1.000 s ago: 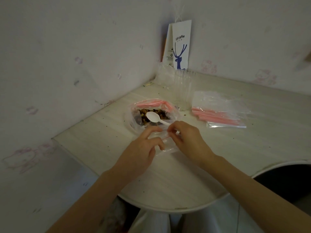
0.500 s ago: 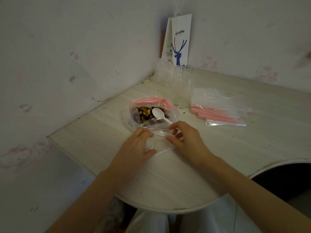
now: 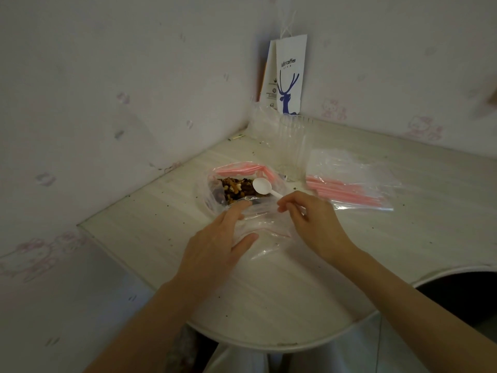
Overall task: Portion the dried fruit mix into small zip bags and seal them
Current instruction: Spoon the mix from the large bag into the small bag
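Now pressing flatter w/ straight-fingered L hand [image 3: 215, 249] on empty small zip bag [image 3: 265, 224] in front of big bag [image 3: 236, 168] holding fruit mix [image 3: 234, 190] & spoon [image 3: 262, 185], pinching small zip bag's edge w/ R hand [image 3: 314, 227].

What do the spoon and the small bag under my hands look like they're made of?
The spoon: probably plastic, white, smooth, faintly glossy, with a thin moulded handle. The small zip bag: thin clear plastic film, glossy; the table shows through and its creases catch light.
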